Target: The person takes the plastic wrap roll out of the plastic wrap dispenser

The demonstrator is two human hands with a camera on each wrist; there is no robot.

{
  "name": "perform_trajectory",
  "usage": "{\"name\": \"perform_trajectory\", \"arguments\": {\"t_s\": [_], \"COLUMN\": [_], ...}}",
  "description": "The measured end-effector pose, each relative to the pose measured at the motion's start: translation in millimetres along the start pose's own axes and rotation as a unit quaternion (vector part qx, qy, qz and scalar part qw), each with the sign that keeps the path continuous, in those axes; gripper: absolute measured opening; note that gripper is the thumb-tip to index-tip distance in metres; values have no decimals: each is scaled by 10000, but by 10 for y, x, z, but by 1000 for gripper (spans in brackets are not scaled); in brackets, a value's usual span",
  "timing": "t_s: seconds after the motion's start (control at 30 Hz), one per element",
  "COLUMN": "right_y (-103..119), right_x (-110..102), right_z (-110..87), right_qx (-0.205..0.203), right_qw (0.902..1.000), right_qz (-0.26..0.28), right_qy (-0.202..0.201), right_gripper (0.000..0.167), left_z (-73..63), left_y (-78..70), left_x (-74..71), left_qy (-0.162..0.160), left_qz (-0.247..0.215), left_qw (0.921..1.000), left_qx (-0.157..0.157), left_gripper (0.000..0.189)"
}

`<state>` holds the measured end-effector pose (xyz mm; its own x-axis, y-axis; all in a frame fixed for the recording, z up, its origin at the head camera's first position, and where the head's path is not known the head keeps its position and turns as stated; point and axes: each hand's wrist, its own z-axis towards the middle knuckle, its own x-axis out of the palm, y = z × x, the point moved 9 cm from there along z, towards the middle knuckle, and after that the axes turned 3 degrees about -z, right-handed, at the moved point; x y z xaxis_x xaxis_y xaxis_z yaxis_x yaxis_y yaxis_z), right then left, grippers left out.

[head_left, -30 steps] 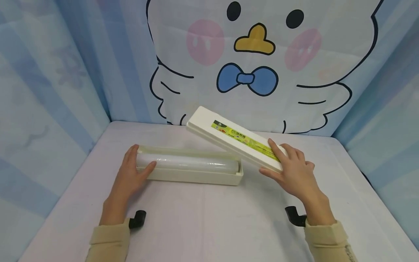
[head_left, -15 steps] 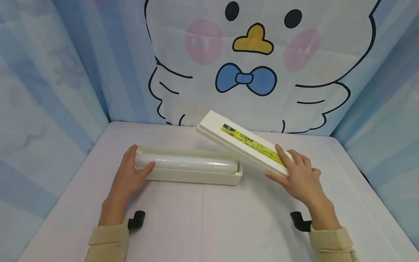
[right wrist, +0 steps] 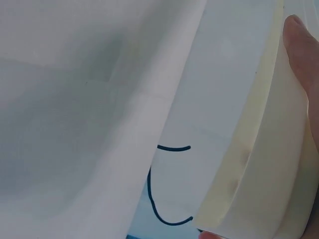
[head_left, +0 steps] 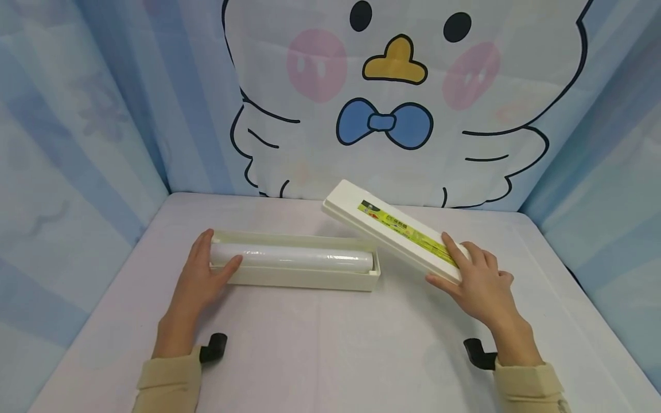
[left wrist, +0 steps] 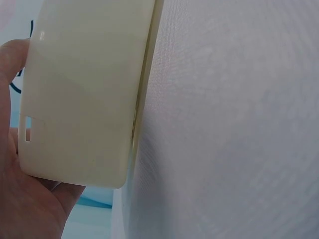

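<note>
A long cream cling film box (head_left: 310,279) lies on the table without its lid, and a shiny white roll of cling film (head_left: 299,258) rests inside it. My left hand (head_left: 198,281) holds the box's left end, thumb over the front edge. The left wrist view shows the box's plain side (left wrist: 84,94) close up. My right hand (head_left: 480,287) grips the right end of the white lid (head_left: 343,201), which bears a yellow-green label (head_left: 408,229). Tilted, the lid slants up and away to the left, its far end behind the box. In the right wrist view, the thumb (right wrist: 301,50) presses the lid's side.
A white cloth covers the table (head_left: 320,344). Behind it hangs a curtain (head_left: 392,166) with a cartoon figure, and pale blue patterned curtains (head_left: 67,172) stand at both sides. A black bracket (head_left: 214,348) sticks out from each sleeve.
The lid has moved right and a little toward me in my right hand. My left hand stays on the box, which keeps its place apart from a slight shift of the view.
</note>
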<state>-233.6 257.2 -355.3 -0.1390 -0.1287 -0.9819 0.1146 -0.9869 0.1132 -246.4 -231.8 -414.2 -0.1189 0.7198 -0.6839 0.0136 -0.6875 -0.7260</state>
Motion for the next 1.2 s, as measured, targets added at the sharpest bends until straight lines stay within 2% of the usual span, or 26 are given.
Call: {"name": "perform_trajectory", "arguments": {"t_s": [0.17, 0.5, 0.8, 1.2], "right_y": [-59, -185, -305, -489], "right_x": [24, 79, 106, 150], "right_z": [-26, -83, -132, -182], "right_qx": [97, 302, 430, 913], "right_qw": [9999, 9994, 9990, 9956], "right_qz": [54, 34, -27, -81], "right_qy": [70, 183, 155, 200], "right_gripper": [94, 95, 95, 97], "left_z": [-7, -14, -24, -17], "left_y": [-2, -13, -8, -21], "left_x": [-2, -11, -10, -17], "left_qy": [41, -1, 18, 21], "left_qz": [-33, -78, -81, -103], "left_qw": [10000, 10000, 9999, 9999], "left_qx": [-48, 62, 64, 66], "left_gripper": [95, 95, 94, 94]}}
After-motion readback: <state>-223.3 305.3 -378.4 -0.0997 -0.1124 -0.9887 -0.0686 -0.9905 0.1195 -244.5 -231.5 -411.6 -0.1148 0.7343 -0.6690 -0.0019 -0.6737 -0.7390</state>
